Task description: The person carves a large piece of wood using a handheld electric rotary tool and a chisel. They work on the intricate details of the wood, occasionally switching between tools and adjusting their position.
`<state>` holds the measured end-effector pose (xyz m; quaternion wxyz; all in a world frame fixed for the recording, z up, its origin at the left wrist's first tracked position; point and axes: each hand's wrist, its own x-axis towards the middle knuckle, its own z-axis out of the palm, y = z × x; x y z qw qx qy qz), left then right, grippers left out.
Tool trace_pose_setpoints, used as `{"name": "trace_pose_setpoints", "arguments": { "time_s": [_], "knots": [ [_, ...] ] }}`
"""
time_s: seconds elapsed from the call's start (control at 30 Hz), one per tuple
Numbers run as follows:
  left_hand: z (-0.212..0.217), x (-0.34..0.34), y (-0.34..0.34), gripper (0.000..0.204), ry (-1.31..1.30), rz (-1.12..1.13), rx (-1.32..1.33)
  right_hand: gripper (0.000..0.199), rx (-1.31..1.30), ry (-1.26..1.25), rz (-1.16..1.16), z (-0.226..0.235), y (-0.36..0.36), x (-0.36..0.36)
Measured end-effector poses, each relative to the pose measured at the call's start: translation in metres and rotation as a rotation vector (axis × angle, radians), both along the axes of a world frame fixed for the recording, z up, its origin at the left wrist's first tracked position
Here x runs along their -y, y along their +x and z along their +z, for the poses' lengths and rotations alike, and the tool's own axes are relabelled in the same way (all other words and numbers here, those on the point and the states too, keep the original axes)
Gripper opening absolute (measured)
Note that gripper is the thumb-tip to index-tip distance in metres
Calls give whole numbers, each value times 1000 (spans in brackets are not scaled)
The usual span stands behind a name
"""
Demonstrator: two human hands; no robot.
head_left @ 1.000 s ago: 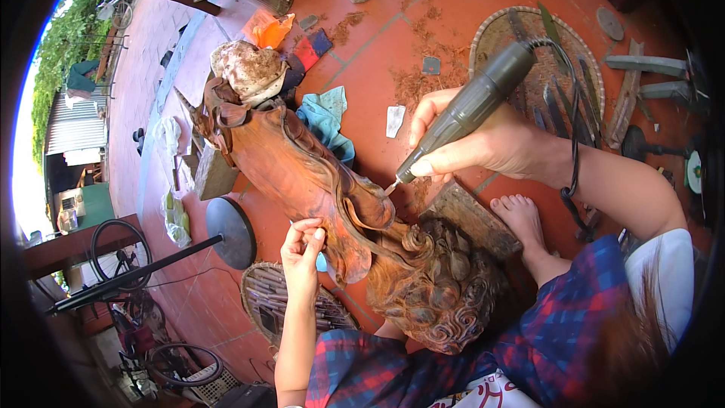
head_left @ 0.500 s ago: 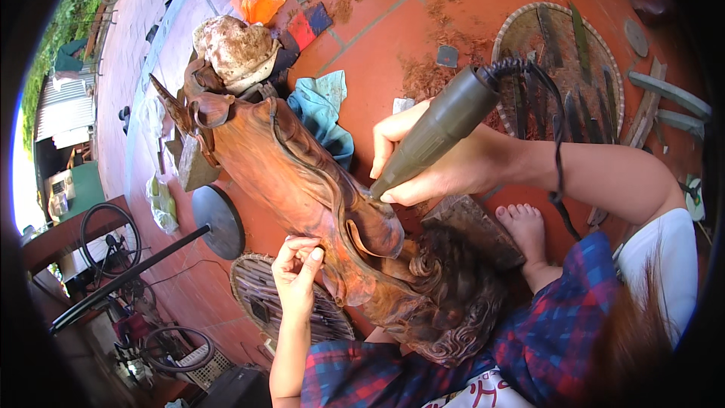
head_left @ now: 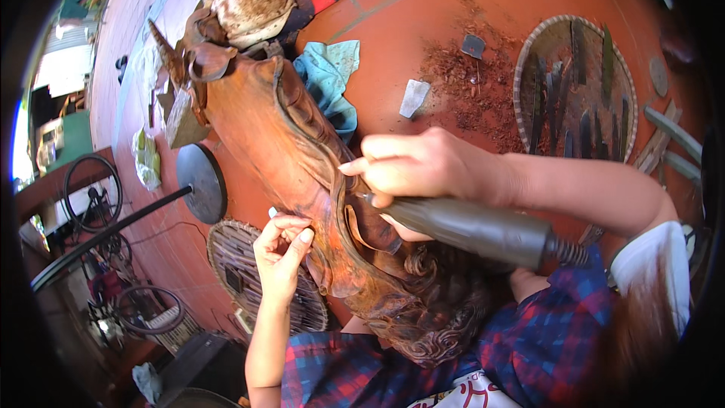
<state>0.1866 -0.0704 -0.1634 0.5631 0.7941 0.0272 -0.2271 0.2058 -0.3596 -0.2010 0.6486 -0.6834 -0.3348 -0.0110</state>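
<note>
A large reddish-brown wood carving (head_left: 253, 132) lies slantwise before me, its curly carved end (head_left: 445, 325) close to my lap. My right hand (head_left: 445, 170) is closed round the front of a dark rotary carving tool (head_left: 476, 228). The tool's narrow tip is at the carved folds on the right side, and its thick body points right toward my knee. At the carving's left edge, my left hand (head_left: 279, 253) has thumb and fingers pinched together. A small pale bit shows by its fingertips; what they hold, if anything, I cannot make out.
A round woven tray (head_left: 555, 117) with several dark flat files lies at the right. Near the carving are a blue cloth (head_left: 328, 79), a brown-stained white bundle (head_left: 245, 11) and a wooden block (head_left: 185, 125). A black disc on a rod (head_left: 202, 183) stands left, above another woven tray (head_left: 226, 245).
My right hand has turned over, and the tool has swung from pointing up and right to lying nearly level, lower down. My left hand stays pinched at the carving's edge. The view has shifted slightly.
</note>
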Motion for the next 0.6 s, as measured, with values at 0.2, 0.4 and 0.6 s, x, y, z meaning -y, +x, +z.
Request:
{"name": "trace_pose_setpoints", "arguments": {
  "time_s": [0.2, 0.4, 0.6],
  "knots": [
    [-1, -2, 3, 12, -35, -14, -11, 23, 78, -18, 25, -2, -8, -8],
    [-2, -2, 3, 11, -26, -14, -28, 32, 99, -106, 84, -4, -9, -14],
    [-3, -2, 4, 9, -39, -23, -28, 24, 2, -99, 58, 4, -4, -14]
  ]
}}
